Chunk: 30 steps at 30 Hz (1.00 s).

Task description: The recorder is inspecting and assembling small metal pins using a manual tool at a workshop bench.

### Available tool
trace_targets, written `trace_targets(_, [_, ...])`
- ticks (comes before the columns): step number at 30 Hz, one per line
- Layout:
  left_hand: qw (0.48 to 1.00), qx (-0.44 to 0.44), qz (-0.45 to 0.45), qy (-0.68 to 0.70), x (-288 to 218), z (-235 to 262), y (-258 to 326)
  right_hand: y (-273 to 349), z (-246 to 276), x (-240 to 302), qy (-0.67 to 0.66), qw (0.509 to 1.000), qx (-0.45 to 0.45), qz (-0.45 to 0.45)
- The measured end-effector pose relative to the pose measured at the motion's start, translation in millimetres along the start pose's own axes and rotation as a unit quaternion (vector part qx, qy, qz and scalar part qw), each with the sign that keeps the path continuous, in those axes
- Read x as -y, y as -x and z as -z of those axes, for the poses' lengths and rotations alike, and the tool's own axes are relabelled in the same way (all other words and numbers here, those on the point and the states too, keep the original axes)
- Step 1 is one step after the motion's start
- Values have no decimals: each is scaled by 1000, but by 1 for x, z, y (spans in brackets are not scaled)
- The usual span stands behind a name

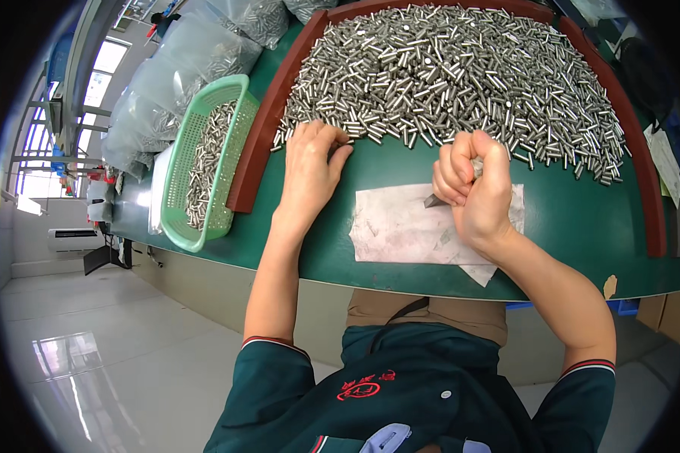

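Note:
A wide heap of short silvery metal pins covers the far part of the green table. My left hand rests at the heap's near left edge, its fingers bent over the pins and its thumb standing apart; the fingertips are partly hidden. My right hand is closed in a fist above a stained whitish cloth or paper sheet. From the fist sticks out a dark grey tip, and a pale bit shows between the fingers. What it belongs to is covered by the hand.
Reddish-brown bars fence the heap. Left of them stands a light green basket partly filled with pins. Clear plastic bags of pins sit behind it. The green tabletop ends just before my body. Papers lie at the right.

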<state>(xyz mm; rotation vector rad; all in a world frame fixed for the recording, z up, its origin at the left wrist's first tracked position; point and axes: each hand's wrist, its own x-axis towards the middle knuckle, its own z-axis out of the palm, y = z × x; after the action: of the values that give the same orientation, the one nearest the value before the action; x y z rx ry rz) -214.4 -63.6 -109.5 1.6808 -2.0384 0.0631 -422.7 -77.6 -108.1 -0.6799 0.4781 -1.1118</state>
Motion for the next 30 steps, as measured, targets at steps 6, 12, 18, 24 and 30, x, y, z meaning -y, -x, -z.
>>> trace_targets(6, [998, 33, 6, 61, -28, 3, 5, -1, 1, 0, 23, 1000, -3, -9])
trace_targets(12, [987, 78, -37, 138, -77, -5, 27, 2, -1, 3, -45, 998, 15, 41])
trace_targets(18, [985, 60, -10, 160, -79, -13, 31, 1, 2, 1, -41, 999, 5, 31])
trace_targets(24, [984, 55, -13, 167, -78, -14, 31, 1, 4, 2, -41, 999, 7, 21])
trace_targets(30, [984, 55, -13, 167, -77, -15, 31, 3, 2, 3, -46, 999, 8, 18])
